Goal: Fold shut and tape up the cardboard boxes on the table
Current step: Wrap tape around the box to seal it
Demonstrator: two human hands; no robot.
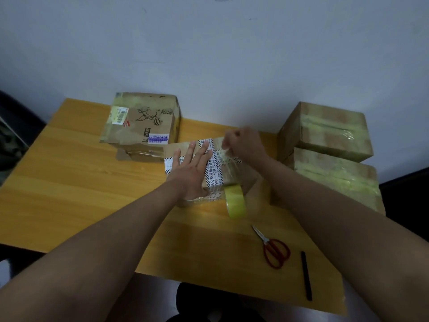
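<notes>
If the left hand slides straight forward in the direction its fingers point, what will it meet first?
The left hand lies flat on the middle box, fingers pointing up-right. It would probably first meet the clear tape strip that the right hand pinches, though depth is hard to judge.

I log: red-handled scissors (274,248) flat on yellow wooden table (69,182), near edge | black pen (306,275) just right of them | pale wall (209,54) behind

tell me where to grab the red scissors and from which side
Take the red scissors by the handle loops, coming from the near table edge with the right hand. They lie flat, blades shut and pointing away toward the tape roll, loops nearest you.
</notes>
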